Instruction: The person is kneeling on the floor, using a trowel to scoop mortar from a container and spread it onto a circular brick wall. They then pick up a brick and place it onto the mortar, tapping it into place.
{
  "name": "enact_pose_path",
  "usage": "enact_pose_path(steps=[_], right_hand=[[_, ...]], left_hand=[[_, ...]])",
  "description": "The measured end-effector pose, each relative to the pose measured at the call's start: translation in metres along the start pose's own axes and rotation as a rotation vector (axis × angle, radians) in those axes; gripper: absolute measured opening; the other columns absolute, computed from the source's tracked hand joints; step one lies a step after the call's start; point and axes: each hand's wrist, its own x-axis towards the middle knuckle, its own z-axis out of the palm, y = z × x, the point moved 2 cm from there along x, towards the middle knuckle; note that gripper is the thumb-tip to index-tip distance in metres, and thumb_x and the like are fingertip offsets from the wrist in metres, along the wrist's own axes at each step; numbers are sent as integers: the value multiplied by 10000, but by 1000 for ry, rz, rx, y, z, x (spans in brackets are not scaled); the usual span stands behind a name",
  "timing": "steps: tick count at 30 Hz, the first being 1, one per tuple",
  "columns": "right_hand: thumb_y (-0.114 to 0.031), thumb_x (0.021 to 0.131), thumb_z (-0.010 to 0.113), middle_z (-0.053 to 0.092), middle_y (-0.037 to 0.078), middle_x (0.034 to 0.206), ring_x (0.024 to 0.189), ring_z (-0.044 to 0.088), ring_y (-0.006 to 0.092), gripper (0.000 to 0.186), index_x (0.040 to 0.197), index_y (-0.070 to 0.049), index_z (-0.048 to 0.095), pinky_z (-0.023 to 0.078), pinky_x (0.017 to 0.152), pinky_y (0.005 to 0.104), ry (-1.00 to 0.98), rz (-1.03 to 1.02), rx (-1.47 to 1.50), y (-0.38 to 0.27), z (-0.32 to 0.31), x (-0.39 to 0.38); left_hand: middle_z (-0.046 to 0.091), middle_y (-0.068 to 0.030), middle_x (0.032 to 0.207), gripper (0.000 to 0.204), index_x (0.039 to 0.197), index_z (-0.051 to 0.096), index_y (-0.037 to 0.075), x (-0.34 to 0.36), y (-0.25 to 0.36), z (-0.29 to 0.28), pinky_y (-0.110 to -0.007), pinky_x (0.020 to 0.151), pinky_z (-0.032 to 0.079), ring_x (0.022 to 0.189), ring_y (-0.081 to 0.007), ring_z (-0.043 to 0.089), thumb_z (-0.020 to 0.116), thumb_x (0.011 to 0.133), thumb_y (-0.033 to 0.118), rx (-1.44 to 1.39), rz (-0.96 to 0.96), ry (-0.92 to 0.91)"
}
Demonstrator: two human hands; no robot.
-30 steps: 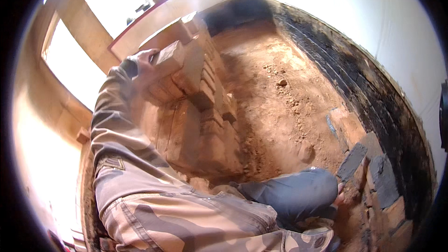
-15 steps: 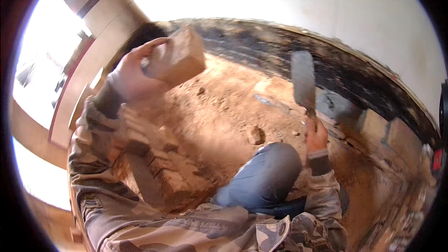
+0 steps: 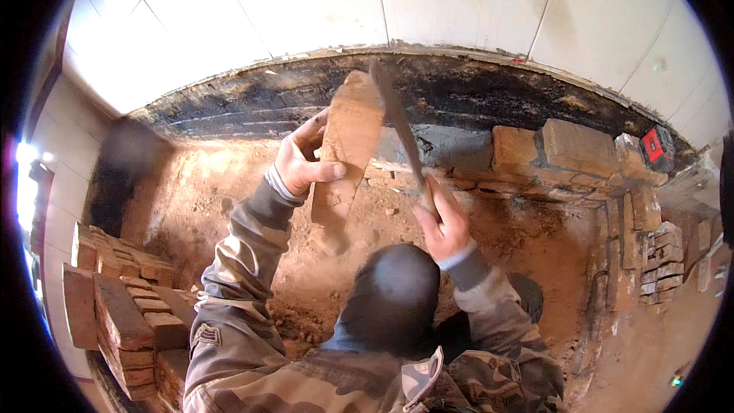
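My left hand (image 3: 310, 154) is closed round a reddish-brown brick (image 3: 353, 131), held up on end and slightly tilted, thumb across its face. Below the thumb the brick's lower part looks blurred. In my right hand (image 3: 445, 218) is the handle of a trowel (image 3: 401, 118). Its blade is turned edge-on along the brick's upper right side; whether they touch I cannot tell. Beyond the trowel, grey mortar (image 3: 455, 145) lies on a low course of bricks, beside laid bricks (image 3: 579, 147) at the right.
Stacked bricks (image 3: 122, 321) stand at the lower left, more bricks (image 3: 664, 260) at the right. A red and black device (image 3: 656, 145) sits on the brickwork's right end. A blackened strip (image 3: 252, 99) runs beneath the white wall panels (image 3: 466, 0). Loose soil (image 3: 214, 199) covers the ground.
The view has swung round to the right. My left hand has brought the brick inward, close to the trowel. The trowel has turned from flat-on to edge-on and leans toward the brick.
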Motion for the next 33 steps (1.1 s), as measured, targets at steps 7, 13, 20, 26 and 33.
enact_pose_path(steps=[7,13,20,26,33], right_hand=[[-317,1033,513,589,-1,726,539,490,44,329,1156,-30,617,421,471,218,47,606,614,8,-23,-2],[-549,1015,406,486,-10,569,402,437,82,480,936,-93,533,381,352,271,-433,814,1392,40,2,28],[-509,1030,398,445,-8,569,405,403,99,450,942,-84,516,338,382,264,-369,1145,1058,23,-58,-65],[-534,1016,408,448,2,553,393,407,127,459,929,-96,515,352,377,309,135,1142,1108,3,-107,-91],[-557,1023,362,388,-37,527,365,338,103,426,895,-171,491,305,333,285,614,1009,1188,31,-152,-105]], left_hand=[[611,-105,1279,933,1410,434,-5,-1,-33,-9,-376,1002,471,1144,-212,603,891,625,207,9,-26,-32],[605,-95,1309,934,1443,407,-10,14,-55,20,-372,1051,432,1190,-217,585,868,645,144,-44,-82,-138],[601,-100,1318,888,1431,427,-11,22,-71,15,-364,1019,463,1192,-218,585,850,668,155,-155,-134,-76],[608,-127,1308,963,1438,437,-19,84,-78,26,-327,1002,472,1137,-192,601,912,628,194,514,-1,-191],[388,-220,1498,1041,1444,478,291,143,-105,105,-518,1133,329,1403,-416,321,835,534,650,1557,-190,-244]])
